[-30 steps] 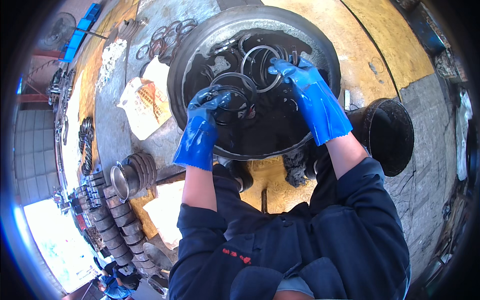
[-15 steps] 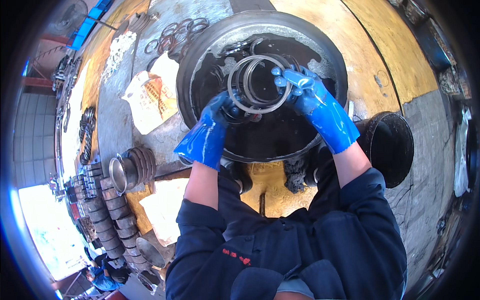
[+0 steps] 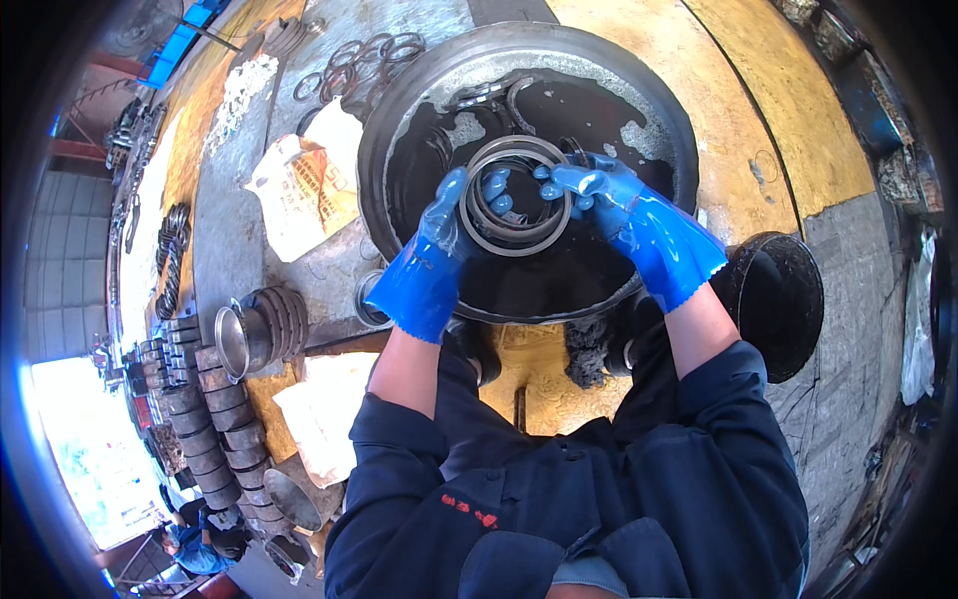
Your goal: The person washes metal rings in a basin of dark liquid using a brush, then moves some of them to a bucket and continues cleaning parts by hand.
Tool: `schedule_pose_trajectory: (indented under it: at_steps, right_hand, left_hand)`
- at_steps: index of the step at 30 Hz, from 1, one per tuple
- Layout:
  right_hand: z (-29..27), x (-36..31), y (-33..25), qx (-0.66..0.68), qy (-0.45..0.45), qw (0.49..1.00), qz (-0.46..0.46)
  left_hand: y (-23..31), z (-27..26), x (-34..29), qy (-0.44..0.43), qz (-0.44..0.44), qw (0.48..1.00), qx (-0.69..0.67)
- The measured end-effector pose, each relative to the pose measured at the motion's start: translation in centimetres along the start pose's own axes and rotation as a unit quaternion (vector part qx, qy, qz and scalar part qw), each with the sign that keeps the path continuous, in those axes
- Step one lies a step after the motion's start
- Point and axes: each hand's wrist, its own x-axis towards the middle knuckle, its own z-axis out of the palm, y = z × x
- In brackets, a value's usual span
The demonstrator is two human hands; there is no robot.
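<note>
Both my hands wear blue rubber gloves and are over a wide black basin [image 3: 376, 160] holding dark liquid [image 3: 539, 288]. My left hand [image 3: 424, 258] grips the left side of several grey metal rings [image 3: 514, 250], its fingers curled through the opening. On the right side, my right hand [image 3: 634, 215] closes its thumb and fingers on the same rings. The rings overlap one another and are tilted toward me. More rings [image 3: 519, 100] lie partly sunk in the liquid near the basin's far side.
A dark bucket [image 3: 773, 304] stands right of the basin. To its left lies a white sack [image 3: 304, 190], with a heap of loose rings [image 3: 364, 62] beyond. Stacked metal cylinders [image 3: 235, 414] and a flanged metal part [image 3: 232, 341] are at left. Another person [image 3: 198, 549] is at lower left.
The rings have come lower and closer to me, and now overlap more evenly. My left hand has shifted slightly right and up around their left side.
</note>
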Motion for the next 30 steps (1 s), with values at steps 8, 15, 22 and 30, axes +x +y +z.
schedule_pose_trajectory:
  at_steps: [8,15,22,30]
  right_hand:
    - [0.5,0.1,0.3,-0.143,0.038,0.989,-0.011]
    - [0.2,1.0,1.5,-0.073,0.123,0.989,0.036]
    - [0.5,2.0,4.0,-0.157,0.071,0.985,-0.006]
    - [1.4,0.9,1.9,-0.367,0.177,0.911,-0.062]
  left_hand:
    - [0.2,-4.6,1.5,-0.153,-0.004,0.984,-0.095]
    - [1.0,-5.1,1.6,-0.152,0.043,0.985,-0.063]
    - [2.0,-2.4,1.2,-0.015,0.112,0.993,0.022]
    - [0.7,0.3,-0.1,0.191,0.247,0.903,0.295]
